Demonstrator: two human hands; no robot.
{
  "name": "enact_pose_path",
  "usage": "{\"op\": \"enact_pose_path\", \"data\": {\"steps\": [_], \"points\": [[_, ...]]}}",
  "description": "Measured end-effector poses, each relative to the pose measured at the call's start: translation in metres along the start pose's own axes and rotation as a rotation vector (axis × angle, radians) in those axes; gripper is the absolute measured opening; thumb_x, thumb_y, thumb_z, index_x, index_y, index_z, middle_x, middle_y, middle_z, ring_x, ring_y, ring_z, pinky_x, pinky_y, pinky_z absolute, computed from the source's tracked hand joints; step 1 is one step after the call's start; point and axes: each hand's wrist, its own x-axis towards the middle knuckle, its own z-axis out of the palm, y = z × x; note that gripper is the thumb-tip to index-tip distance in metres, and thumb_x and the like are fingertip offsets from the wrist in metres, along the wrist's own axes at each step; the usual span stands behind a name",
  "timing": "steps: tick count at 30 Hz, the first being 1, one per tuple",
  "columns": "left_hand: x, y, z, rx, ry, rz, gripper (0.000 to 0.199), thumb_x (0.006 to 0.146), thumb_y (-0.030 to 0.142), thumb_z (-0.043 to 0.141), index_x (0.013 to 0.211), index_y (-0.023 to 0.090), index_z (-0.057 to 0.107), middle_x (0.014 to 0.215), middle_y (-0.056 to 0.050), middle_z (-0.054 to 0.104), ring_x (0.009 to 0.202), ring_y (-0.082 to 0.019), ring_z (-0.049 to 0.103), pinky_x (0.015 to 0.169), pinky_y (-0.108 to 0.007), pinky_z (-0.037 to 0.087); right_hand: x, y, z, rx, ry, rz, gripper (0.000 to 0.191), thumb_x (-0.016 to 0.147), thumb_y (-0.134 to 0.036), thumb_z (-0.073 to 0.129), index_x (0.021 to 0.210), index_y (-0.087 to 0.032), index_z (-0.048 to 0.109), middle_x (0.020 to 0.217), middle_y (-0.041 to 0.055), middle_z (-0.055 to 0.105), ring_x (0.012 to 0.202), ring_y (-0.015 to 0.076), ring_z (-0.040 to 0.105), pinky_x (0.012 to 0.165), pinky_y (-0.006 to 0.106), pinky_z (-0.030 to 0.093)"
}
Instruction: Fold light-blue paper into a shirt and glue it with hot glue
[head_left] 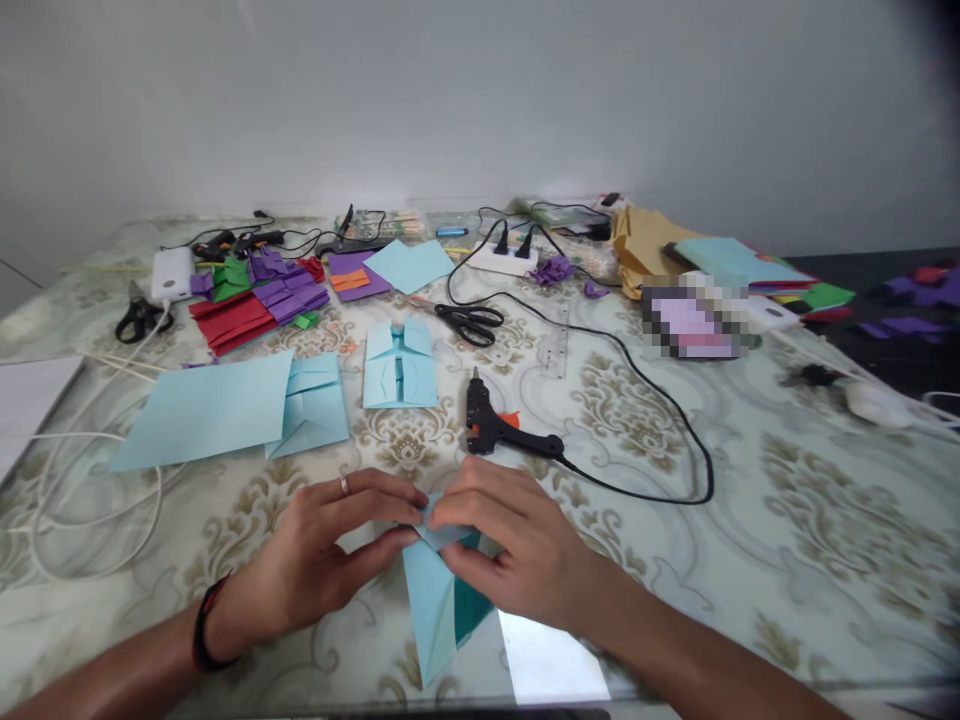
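Note:
Both hands work on one folded light-blue paper (431, 610) near the table's front edge. My left hand (322, 545) pinches its upper left corner between thumb and fingers. On the other side, my right hand (517, 545) grips the top right part, and its fingers cover some of the folds. A pointed flap hangs down below the hands, with a darker blue inner face at its right. Just beyond my right hand lies a black glue gun (510, 425), nozzle pointing away. A folded light-blue paper piece (400, 370) rests flat past the hands.
At the left, a light-blue sheet (210, 410) partly covers another folded piece (319, 405). Black-handled scissors (472, 322), a clear ruler (555, 345) and a white power strip (502, 258) lie farther back. The glue gun's black cord (675, 420) loops across the right side. Folded red paper (232, 320) sits back left.

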Motion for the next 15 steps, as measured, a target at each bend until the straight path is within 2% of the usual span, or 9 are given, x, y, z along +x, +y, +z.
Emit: {"op": "enact_pose_path", "data": {"steps": [15], "points": [[0.0004, 0.0003, 0.0003, -0.009, 0.001, -0.009, 0.009, 0.098, 0.019, 0.069, 0.107, 0.023, 0.072, 0.111, -0.004, 0.079, 0.097, -0.015, 0.078, 0.085, -0.022, 0.063, -0.0001, 0.0014, 0.0006, 0.017, -0.007, -0.009, 0.016, 0.092, -0.005, 0.057, 0.089, -0.020, 0.061, 0.081, 0.0016, 0.065, 0.072, 0.0154, 0.056, 0.064, 0.029, 0.046]]}}
